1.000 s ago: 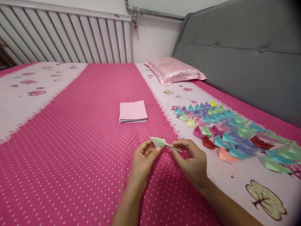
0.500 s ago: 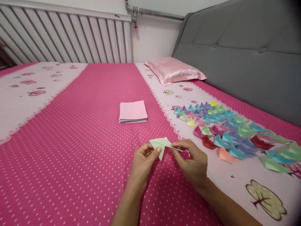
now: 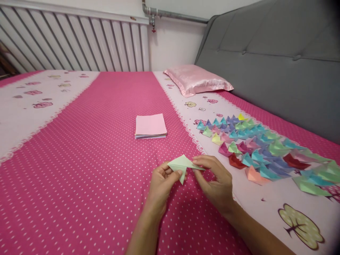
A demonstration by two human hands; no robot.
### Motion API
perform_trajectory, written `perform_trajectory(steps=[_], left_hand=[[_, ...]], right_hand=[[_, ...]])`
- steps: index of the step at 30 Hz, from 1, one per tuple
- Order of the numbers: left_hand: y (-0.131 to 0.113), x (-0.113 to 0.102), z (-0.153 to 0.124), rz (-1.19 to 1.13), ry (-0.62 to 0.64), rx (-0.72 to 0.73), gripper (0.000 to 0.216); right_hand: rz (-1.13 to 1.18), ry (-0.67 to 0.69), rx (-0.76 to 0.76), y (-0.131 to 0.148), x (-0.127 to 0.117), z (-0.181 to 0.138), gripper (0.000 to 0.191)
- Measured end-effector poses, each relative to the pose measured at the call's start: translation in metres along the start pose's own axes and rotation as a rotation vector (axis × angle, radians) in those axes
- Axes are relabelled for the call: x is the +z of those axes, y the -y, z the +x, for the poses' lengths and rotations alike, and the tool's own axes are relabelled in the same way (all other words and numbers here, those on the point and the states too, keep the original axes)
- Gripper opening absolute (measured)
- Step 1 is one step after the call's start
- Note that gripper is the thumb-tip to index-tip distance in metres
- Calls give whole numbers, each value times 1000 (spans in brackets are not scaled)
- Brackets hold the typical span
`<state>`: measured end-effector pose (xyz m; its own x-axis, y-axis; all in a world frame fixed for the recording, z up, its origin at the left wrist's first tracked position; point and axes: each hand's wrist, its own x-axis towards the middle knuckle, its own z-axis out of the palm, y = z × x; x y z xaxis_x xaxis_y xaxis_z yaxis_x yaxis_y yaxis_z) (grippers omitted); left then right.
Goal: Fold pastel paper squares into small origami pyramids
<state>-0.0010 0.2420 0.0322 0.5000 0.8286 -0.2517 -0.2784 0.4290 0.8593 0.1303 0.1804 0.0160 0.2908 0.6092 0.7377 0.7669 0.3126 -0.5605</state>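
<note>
A pale green folded paper (image 3: 183,162) is held between my two hands above the pink dotted bedspread. It has a peaked top and a pointed flap hanging down near its middle. My left hand (image 3: 165,180) pinches its left part, the thumb pressed on the front by the hanging flap and the other fingers curled behind. On the right, my right hand (image 3: 214,177) grips the narrow right end between thumb and fingers. Beyond my hands lies a stack of square paper sheets (image 3: 151,124), pink on top.
Rows of small folded paper boats (image 3: 255,141) in many colours cover the bed's right side. A pink satin pillow (image 3: 198,79) lies farther back against a grey padded headboard (image 3: 276,63). Behind the bed stand a white radiator (image 3: 79,39) and a pipe with a red valve (image 3: 153,30).
The green paper has tilted slightly, its peak shifting a little left and its right end rising slightly. My right hand has moved slightly left. Both hands keep hold.
</note>
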Motion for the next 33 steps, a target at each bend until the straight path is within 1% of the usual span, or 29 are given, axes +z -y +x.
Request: perform_trajectory(steps=[4, 8, 12, 14, 20, 25, 28, 30, 33], left_hand=[[1, -2, 1, -2, 18, -13, 16], [4, -4, 2, -5, 28, -12, 16], [4, -4, 2, -6, 46, -8, 17], [3, -4, 2, -3, 40, 2, 16], [1, -3, 1, -7, 25, 0, 17], [2, -5, 2, -1, 44, -37, 18], [4, -6, 3, 7, 14, -27, 18], [4, -7, 4, -2, -5, -11, 25], [2, -8, 4, -42, 6, -17, 34]], right_hand=[[-22, 31, -25, 0, 0, 0, 30], [12, 75, -34, 0, 0, -2, 31], [53, 181, -59, 0, 1, -3, 29], [62, 213, -58, 1, 1, -3, 29], [44, 203, -50, 2, 1, -1, 25], [7, 195, -61, 3, 0, 0, 28], [24, 198, -63, 3, 0, 0, 28], [42, 199, -24, 2, 1, -1, 25], [84, 194, 129, 0, 2, -3, 22]])
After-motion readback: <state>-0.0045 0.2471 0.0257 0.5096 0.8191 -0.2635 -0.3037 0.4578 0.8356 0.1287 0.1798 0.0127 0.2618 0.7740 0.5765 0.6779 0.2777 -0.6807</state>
